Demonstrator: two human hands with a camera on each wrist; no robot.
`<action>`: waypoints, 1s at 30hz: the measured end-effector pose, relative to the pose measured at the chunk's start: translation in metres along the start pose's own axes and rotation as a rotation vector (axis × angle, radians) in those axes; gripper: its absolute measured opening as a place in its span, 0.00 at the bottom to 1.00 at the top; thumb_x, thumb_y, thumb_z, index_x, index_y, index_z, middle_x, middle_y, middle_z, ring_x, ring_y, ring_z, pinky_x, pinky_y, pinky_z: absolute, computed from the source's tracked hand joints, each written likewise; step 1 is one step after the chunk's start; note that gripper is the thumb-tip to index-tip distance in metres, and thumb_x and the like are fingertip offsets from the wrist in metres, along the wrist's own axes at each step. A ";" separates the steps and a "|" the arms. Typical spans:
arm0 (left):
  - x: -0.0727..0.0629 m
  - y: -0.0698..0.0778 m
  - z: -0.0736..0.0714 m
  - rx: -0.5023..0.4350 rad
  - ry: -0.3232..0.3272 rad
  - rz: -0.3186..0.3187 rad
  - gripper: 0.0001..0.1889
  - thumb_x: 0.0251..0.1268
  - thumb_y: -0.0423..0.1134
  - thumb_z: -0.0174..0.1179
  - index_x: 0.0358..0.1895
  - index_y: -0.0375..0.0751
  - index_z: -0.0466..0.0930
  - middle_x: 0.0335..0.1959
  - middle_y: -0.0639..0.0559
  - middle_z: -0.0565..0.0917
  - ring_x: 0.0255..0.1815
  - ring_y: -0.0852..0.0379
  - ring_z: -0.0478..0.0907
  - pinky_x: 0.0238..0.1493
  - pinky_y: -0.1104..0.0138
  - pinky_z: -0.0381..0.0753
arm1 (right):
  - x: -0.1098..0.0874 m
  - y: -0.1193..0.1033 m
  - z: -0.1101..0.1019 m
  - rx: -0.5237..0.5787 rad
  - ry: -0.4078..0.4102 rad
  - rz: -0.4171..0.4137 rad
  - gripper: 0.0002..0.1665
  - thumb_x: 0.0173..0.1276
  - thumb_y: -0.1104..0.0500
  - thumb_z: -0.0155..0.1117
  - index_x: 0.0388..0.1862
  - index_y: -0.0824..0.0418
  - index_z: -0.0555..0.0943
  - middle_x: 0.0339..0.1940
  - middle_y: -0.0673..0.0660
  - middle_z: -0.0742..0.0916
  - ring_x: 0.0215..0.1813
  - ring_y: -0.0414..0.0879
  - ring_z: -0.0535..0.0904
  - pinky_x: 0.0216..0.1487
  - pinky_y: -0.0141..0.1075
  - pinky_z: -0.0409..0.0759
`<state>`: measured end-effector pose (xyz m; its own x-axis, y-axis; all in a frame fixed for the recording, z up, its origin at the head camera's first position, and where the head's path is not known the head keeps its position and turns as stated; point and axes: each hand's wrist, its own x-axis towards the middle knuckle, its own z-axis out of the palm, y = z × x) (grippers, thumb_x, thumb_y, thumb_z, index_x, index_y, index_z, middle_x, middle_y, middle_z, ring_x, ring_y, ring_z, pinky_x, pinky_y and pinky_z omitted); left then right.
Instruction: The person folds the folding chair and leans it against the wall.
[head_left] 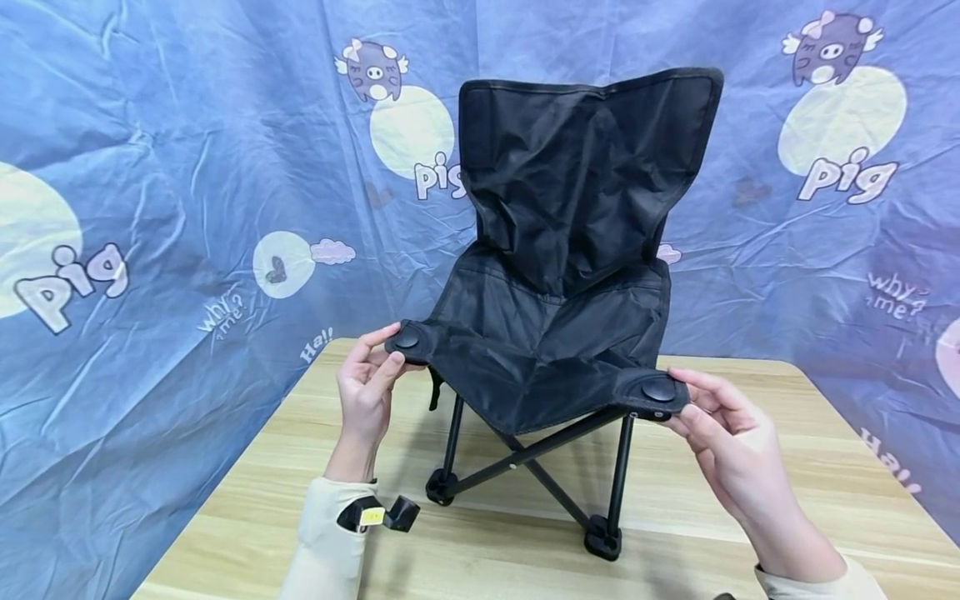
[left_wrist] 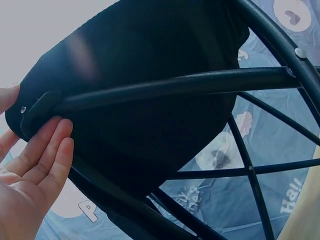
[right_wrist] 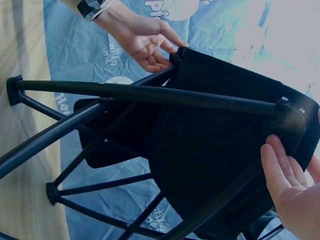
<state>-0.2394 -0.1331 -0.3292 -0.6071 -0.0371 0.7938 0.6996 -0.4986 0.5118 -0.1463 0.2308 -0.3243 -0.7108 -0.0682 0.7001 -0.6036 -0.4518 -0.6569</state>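
Note:
A small black folding chair (head_left: 536, 333) stands unfolded on the wooden table, its fabric seat stretched over crossed tubular legs. My left hand (head_left: 367, 379) pinches the seat's front left corner between thumb and fingers, beside a round black cap. At the front right corner, my right hand (head_left: 731, 437) holds the fabric edge the same way. From below, the left wrist view shows my left fingers (left_wrist: 52, 155) against the corner's underside, where a leg tube (left_wrist: 175, 85) ends. In the right wrist view my right hand (right_wrist: 290, 190) touches the opposite corner's underside, near two rivets.
The light wooden table (head_left: 285, 517) carries the chair's black plastic feet (head_left: 603, 537). Behind and beside it hangs a blue curtain (head_left: 187, 150) printed with pigs and words. A black strap device (head_left: 375, 514) sits on my left wrist.

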 end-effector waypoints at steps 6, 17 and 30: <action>0.002 0.001 0.003 -0.008 0.004 -0.003 0.14 0.68 0.26 0.59 0.55 0.31 0.80 0.38 0.44 0.88 0.34 0.54 0.87 0.44 0.64 0.87 | 0.003 0.002 -0.001 0.081 -0.010 -0.011 0.26 0.70 0.84 0.39 0.62 0.75 0.75 0.48 0.63 0.86 0.51 0.49 0.84 0.54 0.36 0.83; 0.005 0.002 0.008 0.004 0.010 -0.006 0.13 0.67 0.28 0.61 0.54 0.33 0.81 0.36 0.44 0.88 0.33 0.54 0.87 0.43 0.64 0.87 | 0.009 0.002 0.003 0.084 -0.044 -0.023 0.26 0.70 0.83 0.38 0.62 0.76 0.74 0.54 0.65 0.85 0.54 0.50 0.84 0.55 0.37 0.83; 0.009 0.005 0.016 0.043 0.011 -0.020 0.13 0.66 0.29 0.63 0.53 0.34 0.82 0.34 0.45 0.88 0.31 0.53 0.87 0.43 0.64 0.87 | 0.015 -0.002 0.012 0.011 0.020 -0.013 0.28 0.69 0.83 0.38 0.59 0.70 0.78 0.46 0.60 0.87 0.49 0.47 0.85 0.53 0.36 0.84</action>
<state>-0.2358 -0.1222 -0.3140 -0.6251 -0.0374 0.7796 0.7029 -0.4613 0.5414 -0.1514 0.2204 -0.3092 -0.7098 -0.0448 0.7030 -0.6089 -0.4626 -0.6443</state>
